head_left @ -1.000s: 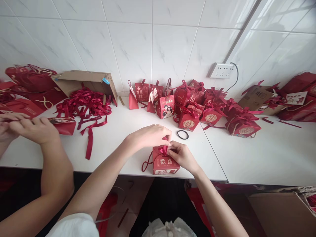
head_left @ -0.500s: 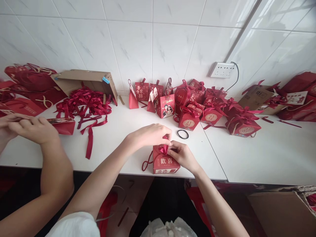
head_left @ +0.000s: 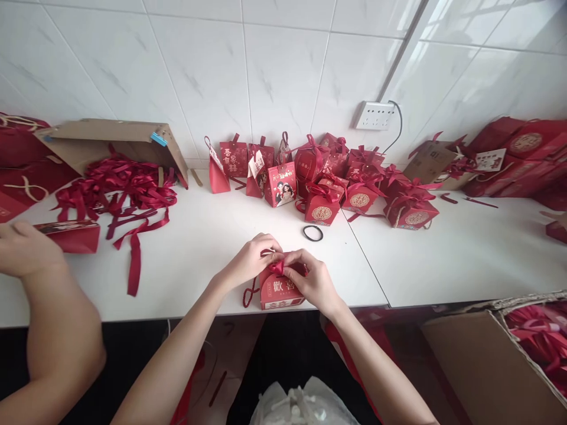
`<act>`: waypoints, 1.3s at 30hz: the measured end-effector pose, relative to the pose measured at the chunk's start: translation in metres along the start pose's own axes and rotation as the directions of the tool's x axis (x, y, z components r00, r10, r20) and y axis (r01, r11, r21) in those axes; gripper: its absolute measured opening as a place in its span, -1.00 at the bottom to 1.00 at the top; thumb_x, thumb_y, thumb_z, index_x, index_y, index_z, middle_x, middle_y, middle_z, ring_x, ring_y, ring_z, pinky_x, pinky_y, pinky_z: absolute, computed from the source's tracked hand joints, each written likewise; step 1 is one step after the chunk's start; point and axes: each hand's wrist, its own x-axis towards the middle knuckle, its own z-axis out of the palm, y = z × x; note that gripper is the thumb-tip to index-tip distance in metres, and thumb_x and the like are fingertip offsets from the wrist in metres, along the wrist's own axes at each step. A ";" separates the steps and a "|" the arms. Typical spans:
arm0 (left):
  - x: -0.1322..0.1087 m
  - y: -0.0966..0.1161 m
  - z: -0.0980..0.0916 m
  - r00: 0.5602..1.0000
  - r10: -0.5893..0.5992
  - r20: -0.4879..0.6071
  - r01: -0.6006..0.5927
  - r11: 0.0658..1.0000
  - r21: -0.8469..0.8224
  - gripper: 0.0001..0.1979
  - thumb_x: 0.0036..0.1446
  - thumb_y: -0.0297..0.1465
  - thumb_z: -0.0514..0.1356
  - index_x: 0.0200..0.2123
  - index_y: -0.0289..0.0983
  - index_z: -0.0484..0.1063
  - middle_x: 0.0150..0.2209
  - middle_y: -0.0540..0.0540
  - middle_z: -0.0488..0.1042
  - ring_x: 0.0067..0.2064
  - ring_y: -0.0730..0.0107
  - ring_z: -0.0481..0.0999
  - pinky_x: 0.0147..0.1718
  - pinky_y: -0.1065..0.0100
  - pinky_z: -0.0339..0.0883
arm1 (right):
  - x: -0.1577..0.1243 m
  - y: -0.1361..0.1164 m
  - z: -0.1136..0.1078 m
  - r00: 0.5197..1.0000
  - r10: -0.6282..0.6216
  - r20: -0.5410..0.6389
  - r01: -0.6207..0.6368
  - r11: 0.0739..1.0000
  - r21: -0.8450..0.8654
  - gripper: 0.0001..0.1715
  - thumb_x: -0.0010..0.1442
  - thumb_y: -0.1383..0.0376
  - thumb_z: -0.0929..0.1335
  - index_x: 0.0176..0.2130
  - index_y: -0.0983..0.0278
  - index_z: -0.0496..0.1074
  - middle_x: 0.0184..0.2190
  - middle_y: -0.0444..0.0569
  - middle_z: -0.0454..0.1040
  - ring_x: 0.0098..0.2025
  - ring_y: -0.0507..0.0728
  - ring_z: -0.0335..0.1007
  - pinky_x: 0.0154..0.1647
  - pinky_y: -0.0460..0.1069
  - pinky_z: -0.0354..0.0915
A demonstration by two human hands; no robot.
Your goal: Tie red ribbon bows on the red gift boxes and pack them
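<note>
A red gift box [head_left: 283,290] with gold and white characters stands at the table's front edge, a dark red cord loop [head_left: 250,293] hanging off its left side. On top of it is a knotted red satin ribbon [head_left: 277,267]. My left hand [head_left: 258,255] pinches the ribbon from the left, fingers closed. From the right, my right hand [head_left: 313,280] also grips the ribbon at the knot between thumb and fingers. Parts of the ribbon and the box top are hidden under my fingers. A black elastic ring [head_left: 312,233] lies just behind the hands.
Several finished-looking red boxes [head_left: 322,212] stand along the tiled wall. Loose ribbons [head_left: 128,186] spill from a cardboard box [head_left: 110,130] at left. Another person's arm [head_left: 57,313] rests beside a red packet [head_left: 75,236]. A carton of ribbons [head_left: 469,360] stands lower right.
My left hand has come down from above the box to the knot, and the ribbon is drawn lower. The view has shifted to the right. The other person's hand has moved.
</note>
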 end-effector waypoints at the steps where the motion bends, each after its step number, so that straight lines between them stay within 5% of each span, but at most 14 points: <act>1: -0.002 0.000 0.003 1.000 0.008 -0.020 -0.007 0.999 0.034 -0.83 0.16 -0.35 0.08 -0.44 -0.24 0.38 -0.34 -0.04 0.41 -0.20 0.35 0.36 -0.17 0.33 0.23 | -0.002 -0.001 0.002 0.998 0.035 -0.051 -0.034 0.999 0.022 -0.80 0.11 0.18 0.37 -0.38 0.22 0.28 -0.34 -0.05 0.52 -0.24 0.12 0.47 -0.18 0.02 0.35; 4: -0.010 0.004 0.009 0.995 -0.006 -0.098 0.018 0.993 0.120 -0.89 0.16 -0.37 0.09 -0.37 -0.22 0.38 -0.30 -0.06 0.45 -0.16 0.32 0.37 -0.08 0.26 0.20 | -0.007 -0.002 0.005 0.986 0.097 -0.133 -0.085 0.992 0.094 -0.67 0.06 0.15 0.40 -0.44 0.20 0.15 -0.39 -0.07 0.52 -0.31 0.11 0.47 -0.30 -0.01 0.36; 10: -0.032 0.021 0.017 0.988 -0.076 -0.137 0.105 0.969 0.223 -0.87 0.13 -0.44 0.05 -0.36 -0.22 0.39 -0.23 -0.05 0.50 -0.07 0.28 0.39 0.01 0.17 0.06 | -0.008 -0.002 0.005 0.985 0.073 -0.158 -0.065 0.996 0.056 -0.72 0.08 0.18 0.37 -0.48 0.21 0.19 -0.41 -0.09 0.49 -0.37 0.06 0.39 -0.33 -0.04 0.31; 21: -0.044 0.025 0.040 0.923 -0.204 -0.326 0.270 0.947 0.172 -0.82 0.21 -0.31 0.04 -0.36 -0.21 0.38 -0.16 -0.05 0.52 -0.07 0.27 0.45 0.11 0.07 -0.12 | -0.006 -0.003 0.001 0.992 0.002 -0.126 -0.011 0.998 -0.066 -0.82 0.11 0.22 0.34 -0.45 0.22 0.27 -0.43 -0.10 0.45 -0.45 0.04 0.31 -0.40 -0.06 0.28; 29: -0.044 0.022 0.042 0.900 -0.259 -0.350 0.289 0.957 0.035 -0.80 0.21 -0.28 0.03 -0.40 -0.19 0.37 -0.19 -0.03 0.54 -0.10 0.28 0.48 0.16 0.08 -0.08 | -0.008 -0.005 -0.001 0.989 -0.099 -0.114 0.071 0.971 -0.229 -0.92 0.15 0.31 0.28 -0.41 0.20 0.27 -0.42 -0.10 0.44 -0.40 0.06 0.34 -0.34 -0.04 0.31; 35: -0.042 0.018 0.043 0.900 -0.264 -0.347 0.230 0.964 -0.137 -0.77 0.19 -0.25 0.03 -0.38 -0.23 0.39 -0.29 -0.08 0.51 -0.19 0.31 0.47 -0.12 0.27 0.29 | -0.007 -0.003 -0.002 0.988 -0.122 -0.100 0.095 0.965 -0.243 -0.90 0.16 0.32 0.28 -0.41 0.20 0.27 -0.41 -0.10 0.43 -0.39 0.07 0.35 -0.33 -0.04 0.31; 39: -0.041 0.016 0.043 0.904 -0.310 -0.296 0.215 0.925 -0.312 -0.74 0.16 -0.21 0.06 -0.38 -0.26 0.39 -0.33 -0.09 0.46 -0.29 0.35 0.46 -0.33 0.37 0.34 | -0.005 -0.001 -0.002 0.991 -0.111 -0.081 0.091 0.971 -0.219 -0.90 0.16 0.32 0.29 -0.41 0.20 0.28 -0.42 -0.11 0.44 -0.40 0.07 0.35 -0.34 -0.04 0.30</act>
